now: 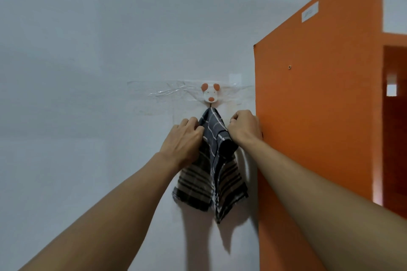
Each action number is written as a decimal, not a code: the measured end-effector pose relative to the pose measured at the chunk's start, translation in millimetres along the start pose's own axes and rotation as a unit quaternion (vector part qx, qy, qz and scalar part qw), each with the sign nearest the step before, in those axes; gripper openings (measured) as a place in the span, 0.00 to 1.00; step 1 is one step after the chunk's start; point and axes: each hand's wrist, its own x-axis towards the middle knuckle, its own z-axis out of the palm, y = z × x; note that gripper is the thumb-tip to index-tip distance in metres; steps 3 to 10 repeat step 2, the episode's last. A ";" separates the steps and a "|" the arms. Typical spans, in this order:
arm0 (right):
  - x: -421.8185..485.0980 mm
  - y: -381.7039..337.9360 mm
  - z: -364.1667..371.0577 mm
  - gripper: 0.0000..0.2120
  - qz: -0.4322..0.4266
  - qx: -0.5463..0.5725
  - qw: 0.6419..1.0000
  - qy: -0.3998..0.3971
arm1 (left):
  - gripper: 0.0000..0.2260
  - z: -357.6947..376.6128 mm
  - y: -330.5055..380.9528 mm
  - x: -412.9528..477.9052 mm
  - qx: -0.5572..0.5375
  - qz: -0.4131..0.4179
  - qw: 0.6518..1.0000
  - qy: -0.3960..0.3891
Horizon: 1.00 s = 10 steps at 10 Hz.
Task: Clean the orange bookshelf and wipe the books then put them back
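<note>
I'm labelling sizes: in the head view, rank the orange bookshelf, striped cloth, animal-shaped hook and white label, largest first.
1. orange bookshelf
2. striped cloth
3. animal-shaped hook and white label: about alike, not ranked.

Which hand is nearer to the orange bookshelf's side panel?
Right. The right hand grips the striped cloth right beside the edge of the orange bookshelf; the left hand holds the cloth's far side, with the cloth between it and the bookshelf.

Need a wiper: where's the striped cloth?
Head view, centre: the cloth hangs from the animal hook, left of the orange bookshelf, gripped by left hand and right hand.
</note>
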 end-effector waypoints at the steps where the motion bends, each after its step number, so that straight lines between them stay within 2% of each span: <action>1: -9.9 0.8 -8.1 0.06 -0.013 -0.026 1.000 -0.001 | 0.07 -11.7 3.6 0.4 0.004 -0.025 0.999 -0.027; 2: -27.8 5.1 -17.8 0.10 -0.055 -0.056 0.997 -0.008 | 0.08 -24.3 8.5 -4.0 -0.008 -0.052 0.998 -0.040; 10: -27.8 5.1 -17.8 0.10 -0.055 -0.056 0.997 -0.008 | 0.08 -24.3 8.5 -4.0 -0.008 -0.052 0.998 -0.040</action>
